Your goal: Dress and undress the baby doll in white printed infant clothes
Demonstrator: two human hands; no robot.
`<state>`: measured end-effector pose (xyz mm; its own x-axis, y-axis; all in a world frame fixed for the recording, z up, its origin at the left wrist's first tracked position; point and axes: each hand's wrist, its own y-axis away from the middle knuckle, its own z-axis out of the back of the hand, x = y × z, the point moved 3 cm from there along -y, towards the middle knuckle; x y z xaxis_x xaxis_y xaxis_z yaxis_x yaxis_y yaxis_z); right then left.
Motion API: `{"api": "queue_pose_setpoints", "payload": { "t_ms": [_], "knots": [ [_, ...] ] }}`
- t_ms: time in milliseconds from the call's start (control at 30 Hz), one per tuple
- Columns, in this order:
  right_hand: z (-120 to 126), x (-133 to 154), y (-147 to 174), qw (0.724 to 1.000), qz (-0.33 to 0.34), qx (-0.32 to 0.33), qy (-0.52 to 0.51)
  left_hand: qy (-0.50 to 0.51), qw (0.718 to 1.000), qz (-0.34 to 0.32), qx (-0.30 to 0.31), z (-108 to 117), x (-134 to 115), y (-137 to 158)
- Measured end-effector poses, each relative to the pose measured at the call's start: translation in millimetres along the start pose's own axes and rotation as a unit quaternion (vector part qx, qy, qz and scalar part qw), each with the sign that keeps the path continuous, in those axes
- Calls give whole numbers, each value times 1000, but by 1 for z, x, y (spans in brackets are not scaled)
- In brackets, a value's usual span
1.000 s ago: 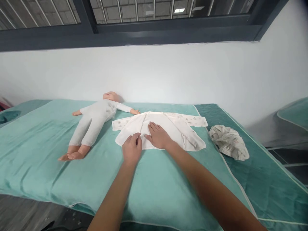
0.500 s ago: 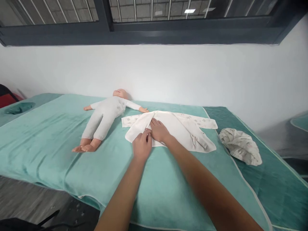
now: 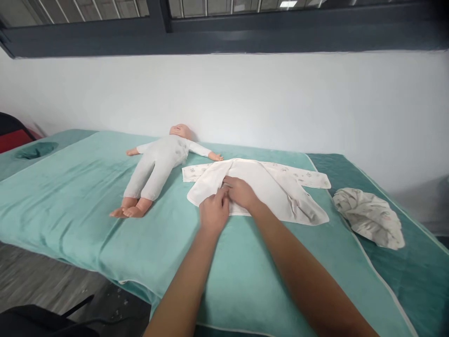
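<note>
A small white baby top (image 3: 263, 187) lies spread open on the bed, its two printed sleeves stretched out to the sides. My left hand (image 3: 213, 210) is closed in a pinch at the edge of the left front flap. Close against it, my right hand (image 3: 241, 193) has its fingers bent together on the cloth at the same spot. The fingertips of both hands meet there, and the exact bit of cloth between them is partly hidden. To the left, a baby doll (image 3: 157, 161) in a white suit lies on its back, one hand near the top's left sleeve.
A crumpled printed white cloth (image 3: 370, 217) lies on the darker green cover at the right. The bed (image 3: 87, 201) with its light green sheet stands against a white wall (image 3: 280, 103) below a barred window. A red and black object (image 3: 16, 135) is at the far left.
My right hand has gone from lying flat on the cloth to bent fingers meeting the left hand's. The view has tilted down and shifted slightly; the doll and crumpled cloth lie as before.
</note>
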<state>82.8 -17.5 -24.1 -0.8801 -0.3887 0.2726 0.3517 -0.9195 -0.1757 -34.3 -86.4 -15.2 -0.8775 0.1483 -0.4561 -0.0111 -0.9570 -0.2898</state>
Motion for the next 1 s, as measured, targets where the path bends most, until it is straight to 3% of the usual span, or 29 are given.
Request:
{"api": "queue_pose_setpoints", "payload": {
  "t_ms": [100,200,500,867,1000],
  "knots": [
    [2,-16,-11,997,-72,-31,-11,-7,1000,1,0,-3,2,0],
    [-2,-19,-18,997,-76,-17,14,5,1000,0,-6,-4,3,0],
    [9,11,-7,999,43,5,14,32,999,0,-16,-4,5,-1],
    [11,1,-5,997,-57,-42,-16,80,995,-14,-59,-2,6,3],
    [5,0,1,998,-66,-22,4,125,989,-11,-83,3,6,4]
  ]
}}
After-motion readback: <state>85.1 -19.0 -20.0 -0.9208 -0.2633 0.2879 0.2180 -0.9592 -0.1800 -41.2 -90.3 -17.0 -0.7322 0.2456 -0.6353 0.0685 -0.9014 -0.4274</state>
